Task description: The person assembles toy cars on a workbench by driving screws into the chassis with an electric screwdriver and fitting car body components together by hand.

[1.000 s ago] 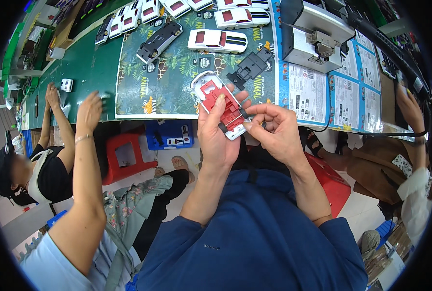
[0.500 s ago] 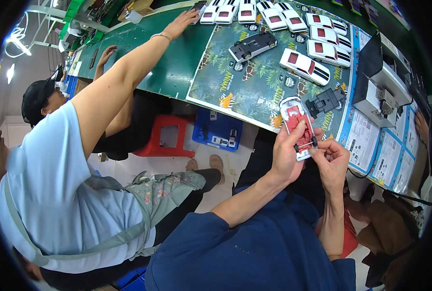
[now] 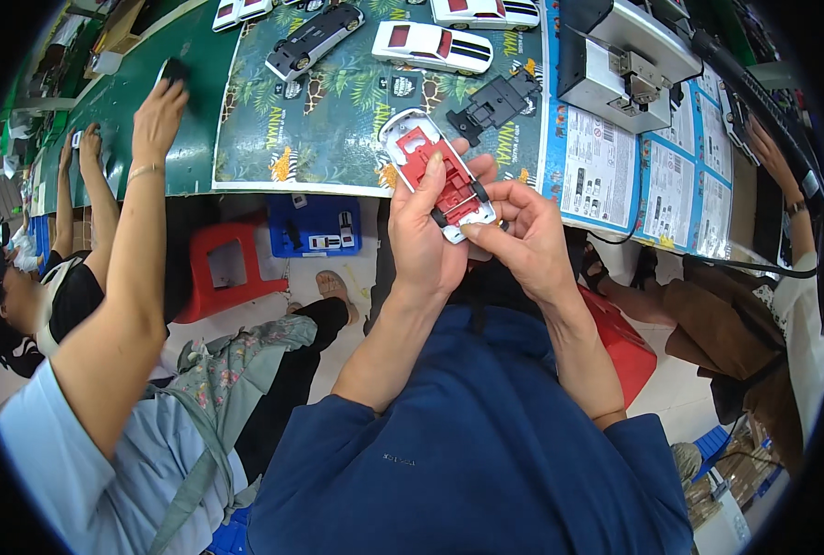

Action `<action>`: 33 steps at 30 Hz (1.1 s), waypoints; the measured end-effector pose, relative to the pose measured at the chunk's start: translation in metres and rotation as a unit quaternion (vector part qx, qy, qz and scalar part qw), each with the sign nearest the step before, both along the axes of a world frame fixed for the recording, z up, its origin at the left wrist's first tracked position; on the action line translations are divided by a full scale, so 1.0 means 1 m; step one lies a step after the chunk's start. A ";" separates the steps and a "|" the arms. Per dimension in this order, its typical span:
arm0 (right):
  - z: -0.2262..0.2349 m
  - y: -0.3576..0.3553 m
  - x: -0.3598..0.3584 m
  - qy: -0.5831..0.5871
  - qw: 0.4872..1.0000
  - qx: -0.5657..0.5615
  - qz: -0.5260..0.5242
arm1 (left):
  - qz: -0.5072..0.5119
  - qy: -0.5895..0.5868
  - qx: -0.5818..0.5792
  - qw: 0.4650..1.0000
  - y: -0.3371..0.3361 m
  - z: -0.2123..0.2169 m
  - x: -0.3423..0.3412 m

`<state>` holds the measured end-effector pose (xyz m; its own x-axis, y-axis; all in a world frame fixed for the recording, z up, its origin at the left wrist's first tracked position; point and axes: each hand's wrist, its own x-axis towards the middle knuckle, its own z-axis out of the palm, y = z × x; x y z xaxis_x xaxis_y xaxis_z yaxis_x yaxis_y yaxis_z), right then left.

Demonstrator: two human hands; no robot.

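Observation:
An upturned toy car body (image 3: pixel 440 176), white outside with a red interior, is held just past the table's near edge. My left hand (image 3: pixel 428 227) grips it, thumb pressed on the red part. The fingers of my right hand (image 3: pixel 523 227) are closed at its near end, where black wheels (image 3: pixel 479 191) sit on a thin axle. What the right fingertips pinch is partly hidden. Beyond my hands, a separate black chassis plate (image 3: pixel 493 106) lies on the patterned mat, with a white toy car (image 3: pixel 433 48) with black stripes behind it.
An upside-down toy car (image 3: pixel 315 42) lies on the patterned mat (image 3: pixel 324 139). A metal device (image 3: pixel 615 79) stands at right on printed sheets. At left, a co-worker's hand (image 3: pixel 159 116) holds a dark object. A red stool (image 3: pixel 232 268) and blue bin (image 3: pixel 315 222) are below the table.
The view has swung right, so the table's things appear further left. The co-worker's hand has drawn back from the white cars with a dark object. My hands still hold the car body.

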<state>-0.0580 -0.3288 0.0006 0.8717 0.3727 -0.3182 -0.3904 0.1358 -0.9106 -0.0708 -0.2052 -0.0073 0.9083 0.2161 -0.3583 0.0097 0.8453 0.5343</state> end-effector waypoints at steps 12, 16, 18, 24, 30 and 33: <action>0.001 0.009 -0.007 0.019 1.000 0.012 -0.017 | 0.007 0.003 0.017 1.000 -0.005 0.002 -0.006; -0.004 0.009 -0.009 -0.025 0.999 -0.023 -0.013 | 0.006 0.005 0.025 1.000 -0.007 0.001 -0.009; -0.003 0.005 -0.008 -0.030 1.000 -0.007 -0.003 | -0.002 -0.006 0.031 1.000 -0.006 0.000 -0.008; 0.012 -0.014 0.006 -0.061 0.998 -0.023 -0.022 | 0.010 0.021 -0.015 1.000 0.003 0.004 0.000; 0.013 -0.007 0.009 -0.184 0.972 -0.147 -0.028 | -0.002 0.032 -0.011 0.999 -0.002 -0.001 -0.002; 0.015 -0.005 0.007 -0.224 0.956 -0.184 -0.041 | -0.004 0.033 -0.010 0.999 -0.002 0.000 -0.003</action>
